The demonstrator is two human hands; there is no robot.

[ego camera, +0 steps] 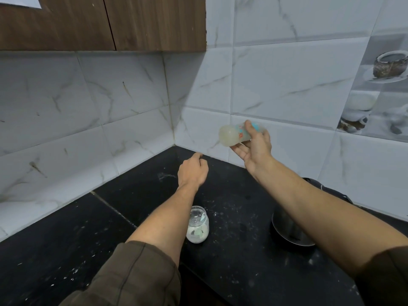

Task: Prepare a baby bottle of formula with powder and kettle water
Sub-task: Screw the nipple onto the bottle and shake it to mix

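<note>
My right hand [256, 144] grips a baby bottle [234, 134] held up in the air near the tiled wall, lying almost sideways with its round base toward me. The bottle looks milky inside and has coloured print. My left hand [193, 171] hovers over the black counter [110, 228] near the corner, fingers loosely curled, holding nothing that I can see. A clear jar of white powder [197, 226] stands open on the counter beside my left forearm. A steel kettle [289, 228] sits under my right forearm, partly hidden.
White marble-look tiles cover both walls meeting at the corner. Brown wooden cabinets [106, 23] hang overhead at the left. The counter carries scattered white powder specks. A dark cord [331, 188] runs behind the kettle along the right wall.
</note>
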